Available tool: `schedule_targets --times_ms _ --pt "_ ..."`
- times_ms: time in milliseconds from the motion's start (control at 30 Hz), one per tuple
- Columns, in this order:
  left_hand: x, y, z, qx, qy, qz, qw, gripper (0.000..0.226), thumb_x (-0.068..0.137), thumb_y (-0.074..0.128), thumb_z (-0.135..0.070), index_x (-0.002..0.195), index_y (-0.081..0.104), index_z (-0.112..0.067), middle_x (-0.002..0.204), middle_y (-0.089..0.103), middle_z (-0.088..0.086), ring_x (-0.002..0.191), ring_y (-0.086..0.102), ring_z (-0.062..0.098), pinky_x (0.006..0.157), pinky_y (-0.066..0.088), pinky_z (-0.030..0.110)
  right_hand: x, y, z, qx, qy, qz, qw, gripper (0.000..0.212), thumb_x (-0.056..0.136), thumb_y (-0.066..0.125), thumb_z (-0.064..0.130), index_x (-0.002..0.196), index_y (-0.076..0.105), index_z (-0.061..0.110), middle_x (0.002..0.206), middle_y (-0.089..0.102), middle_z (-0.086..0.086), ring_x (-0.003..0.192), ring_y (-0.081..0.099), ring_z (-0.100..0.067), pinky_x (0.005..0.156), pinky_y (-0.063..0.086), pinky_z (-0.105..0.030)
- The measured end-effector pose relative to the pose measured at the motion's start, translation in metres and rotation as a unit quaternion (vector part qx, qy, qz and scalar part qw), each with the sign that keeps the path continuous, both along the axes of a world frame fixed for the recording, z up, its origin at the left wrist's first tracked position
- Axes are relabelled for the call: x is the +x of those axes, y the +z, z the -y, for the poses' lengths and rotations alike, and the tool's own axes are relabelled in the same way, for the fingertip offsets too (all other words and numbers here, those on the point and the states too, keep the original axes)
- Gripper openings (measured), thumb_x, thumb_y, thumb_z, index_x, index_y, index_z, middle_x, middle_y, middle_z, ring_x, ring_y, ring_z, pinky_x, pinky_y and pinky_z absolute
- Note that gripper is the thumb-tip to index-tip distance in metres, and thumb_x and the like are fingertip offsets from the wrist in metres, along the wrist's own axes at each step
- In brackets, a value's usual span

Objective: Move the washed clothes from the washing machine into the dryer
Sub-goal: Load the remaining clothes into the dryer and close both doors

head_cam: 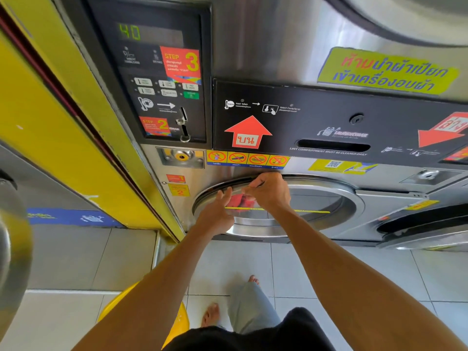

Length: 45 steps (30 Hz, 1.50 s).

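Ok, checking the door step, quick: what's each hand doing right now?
Left hand: open, fingers flat against the dryer door.
Right hand: fingers curled at the door's top rim; grip unclear.

The dryer (291,34) is brushed silver steel, its door (316,198) ringed in chrome, with red cloth (239,200) showing behind the glass and a yellow strip (311,211) across it. At 11 o'clock the black panel (162,72) shows green digits (129,32) and red-and-yellow step stickers (181,63). A red arrow (247,131) sits at centre. At 9 o'clock the wall (38,110) is yellow. The floor (316,269) is pale grey tile; a yellow basket (181,323) lies at 6 o'clock.
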<state>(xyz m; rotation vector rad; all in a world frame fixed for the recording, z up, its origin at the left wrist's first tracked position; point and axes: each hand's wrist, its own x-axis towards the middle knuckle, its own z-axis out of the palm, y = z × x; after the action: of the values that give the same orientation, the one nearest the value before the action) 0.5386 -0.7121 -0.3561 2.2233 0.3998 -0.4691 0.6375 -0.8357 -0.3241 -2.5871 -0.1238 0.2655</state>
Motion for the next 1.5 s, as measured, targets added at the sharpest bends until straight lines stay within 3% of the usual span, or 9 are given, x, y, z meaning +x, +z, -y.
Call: schedule_targets --times_ms 233,433,567,767,900,1000,1067,1300,1500 --pt "-0.004 0.012 -0.003 -0.029 0.020 -0.007 0.999 0.084 0.087 0.052 -0.011 0.155 0.011 -0.035 0.165 0.009 -0.002 0.145 0.031 0.025 0.108 0.040 0.033 -0.012 0.005 -0.004 -0.062 0.022 0.004 0.998 0.017 0.083 0.072 0.036 0.089 0.069 0.021 0.085 0.070 0.004 0.078 0.062 -0.022 0.066 0.047 -0.029" --pt "-0.018 0.023 -0.001 -0.018 0.081 0.025 0.996 0.074 0.089 0.051 -0.013 0.154 0.022 -0.032 0.153 0.042 0.004 0.134 0.046 0.026 0.095 0.042 0.028 -0.020 0.006 -0.008 -0.132 0.089 -0.019 0.987 0.040 0.094 0.058 0.043 0.113 0.051 0.009 0.109 0.070 -0.016 0.106 0.065 -0.038 0.091 0.050 -0.044" --pt "-0.053 0.027 0.003 -0.013 0.102 0.044 0.994 0.068 0.091 0.051 -0.014 0.152 0.028 -0.034 0.144 0.052 0.008 0.124 0.053 0.030 0.085 0.042 0.025 -0.026 0.021 -0.009 -0.158 0.134 -0.053 0.977 0.047 0.096 0.059 0.039 0.123 0.048 0.002 0.120 0.066 -0.020 0.113 0.062 -0.039 0.076 0.043 -0.035" --pt "-0.125 0.041 -0.010 0.005 0.182 0.026 0.983 0.077 0.088 0.051 -0.017 0.153 0.016 -0.038 0.150 0.044 0.006 0.124 0.055 0.030 0.093 0.051 0.034 -0.070 0.044 -0.003 -0.219 0.248 -0.047 0.942 0.037 0.100 0.053 0.030 0.124 0.054 0.002 0.121 0.064 -0.018 0.109 0.064 -0.035 0.077 0.047 -0.036" --pt "-0.182 0.052 -0.012 -0.002 0.260 0.040 0.965 0.080 0.086 0.053 -0.017 0.153 0.016 -0.042 0.155 0.038 0.003 0.124 0.055 0.026 0.093 0.052 0.034 -0.113 0.044 -0.003 -0.225 0.313 -0.040 0.922 0.025 0.097 0.055 0.031 0.102 0.064 0.008 0.096 0.064 -0.009 0.097 0.065 -0.025 0.079 0.048 -0.033" --pt "-0.230 0.054 -0.001 -0.030 0.287 0.055 0.956 0.078 0.089 0.055 -0.015 0.154 0.018 -0.038 0.153 0.040 0.005 0.121 0.056 0.021 0.089 0.050 0.028 -0.151 0.047 -0.011 -0.197 0.364 -0.034 0.910 0.031 0.098 0.052 0.033 0.109 0.064 0.006 0.098 0.062 -0.007 0.097 0.062 -0.026 0.084 0.046 -0.031" --pt "-0.265 0.059 0.006 -0.020 0.294 0.052 0.954 0.075 0.092 0.053 -0.016 0.154 0.017 -0.036 0.146 0.049 0.008 0.101 0.060 0.017 0.077 0.043 0.021 -0.180 0.052 -0.021 -0.182 0.394 -0.032 0.900 0.040 0.097 0.051 0.039 0.116 0.061 0.005 0.112 0.068 -0.013 0.106 0.065 -0.033 0.090 0.052 -0.038" --pt "-0.405 0.079 0.013 0.041 0.358 0.015 0.933 0.064 0.092 0.050 -0.019 0.152 0.031 -0.029 0.154 0.038 0.008 0.137 0.042 0.029 0.108 0.035 0.036 -0.310 0.073 -0.058 -0.086 0.497 -0.060 0.861 0.051 0.100 0.053 0.038 0.138 0.049 0.005 0.137 0.056 -0.017 0.126 0.054 -0.034 0.098 0.046 -0.034" --pt "-0.492 0.105 -0.002 0.059 0.476 0.037 0.876 0.059 0.090 0.054 -0.016 0.146 0.043 -0.028 0.150 0.044 0.006 0.132 0.046 0.026 0.109 0.036 0.032 -0.414 0.099 -0.109 -0.028 0.573 -0.031 0.819 0.040 0.096 0.058 0.038 0.122 0.060 0.009 0.126 0.063 -0.013 0.121 0.057 -0.032 0.098 0.047 -0.039"
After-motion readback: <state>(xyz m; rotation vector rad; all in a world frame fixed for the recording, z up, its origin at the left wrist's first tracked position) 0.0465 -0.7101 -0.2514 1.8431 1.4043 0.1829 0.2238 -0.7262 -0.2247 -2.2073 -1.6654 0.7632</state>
